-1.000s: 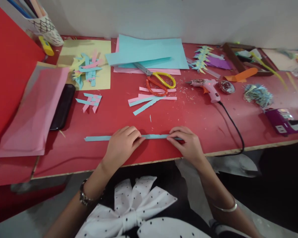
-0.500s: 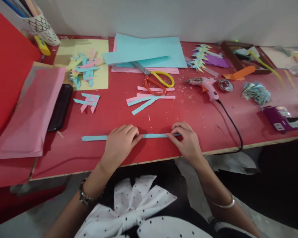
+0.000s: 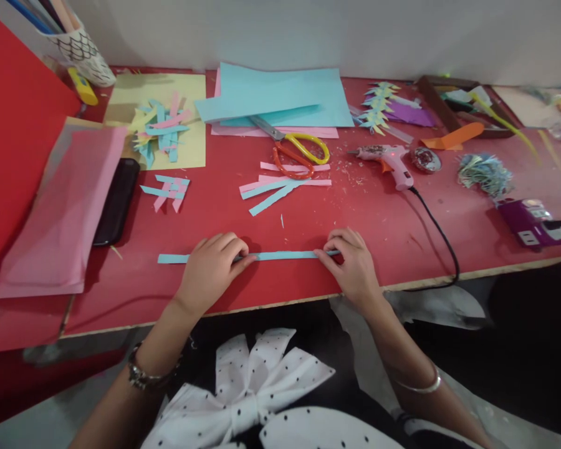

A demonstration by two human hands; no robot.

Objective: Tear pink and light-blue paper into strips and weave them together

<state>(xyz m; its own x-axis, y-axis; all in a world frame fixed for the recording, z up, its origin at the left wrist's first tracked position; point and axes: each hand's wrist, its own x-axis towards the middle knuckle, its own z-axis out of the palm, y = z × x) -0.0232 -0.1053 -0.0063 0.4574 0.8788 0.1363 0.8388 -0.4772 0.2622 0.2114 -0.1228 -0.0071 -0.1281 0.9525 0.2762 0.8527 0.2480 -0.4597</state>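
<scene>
A narrow light-blue paper strip (image 3: 287, 255) lies lengthwise near the front edge of the red table (image 3: 243, 227). My left hand (image 3: 214, 267) pinches it left of its middle, thumb and fingers pressed together, and the strip's left end sticks out beyond the wrist side. At the right end, my right hand (image 3: 350, 260) grips the strip between thumb and fingers, which cover part of that end. Beyond my hands lie loose pink and blue strips (image 3: 273, 196) and scissors (image 3: 299, 153) with one yellow and one red handle loop. A small woven piece of pink and blue strips (image 3: 169, 189) sits to the left.
A pink glue gun (image 3: 390, 162) with a black cord lies at right, near a purple power socket (image 3: 526, 221). Blue paper sheets (image 3: 280, 93) rest at the back. Pink sheets (image 3: 65, 212) partly cover a black phone (image 3: 116, 202) at left.
My left hand has slid left along the blue strip, so more of the strip shows between my hands. My right hand has stayed at the right end.
</scene>
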